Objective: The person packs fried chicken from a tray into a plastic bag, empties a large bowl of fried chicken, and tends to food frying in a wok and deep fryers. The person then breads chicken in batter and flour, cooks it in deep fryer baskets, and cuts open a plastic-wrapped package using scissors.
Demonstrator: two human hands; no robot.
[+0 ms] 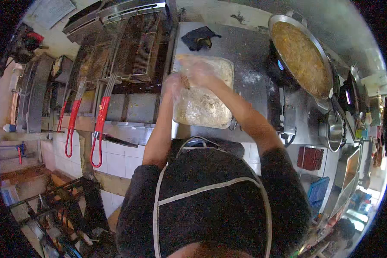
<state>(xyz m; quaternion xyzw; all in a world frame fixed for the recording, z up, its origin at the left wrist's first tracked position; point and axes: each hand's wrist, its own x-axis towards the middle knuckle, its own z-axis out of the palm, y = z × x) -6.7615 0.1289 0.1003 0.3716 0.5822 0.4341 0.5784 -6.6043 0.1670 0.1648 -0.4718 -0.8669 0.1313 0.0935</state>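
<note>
A shallow, pale rectangular tub [232,81] on the steel counter holds whitish flour-like powder [204,107] with darker clumps. Clear plastic gloves cover both hands, which are close together over the tub's far left part. My left hand [174,82] is at the left rim, its fingers smeared by motion. Just right of it, my right hand [201,73] reaches across the tub, also blurred. A small brown lumpy piece [185,81] shows between the hands; I cannot tell which hand touches it, or whether either is closed.
To the left stand fryer baskets [147,47] with red handles [101,114] sticking out over the front edge. A large pan of bubbling oil [299,56] is at the right, above a burner. A dark cloth [198,38] lies behind the tub. A metal bowl [334,129] stands farther right.
</note>
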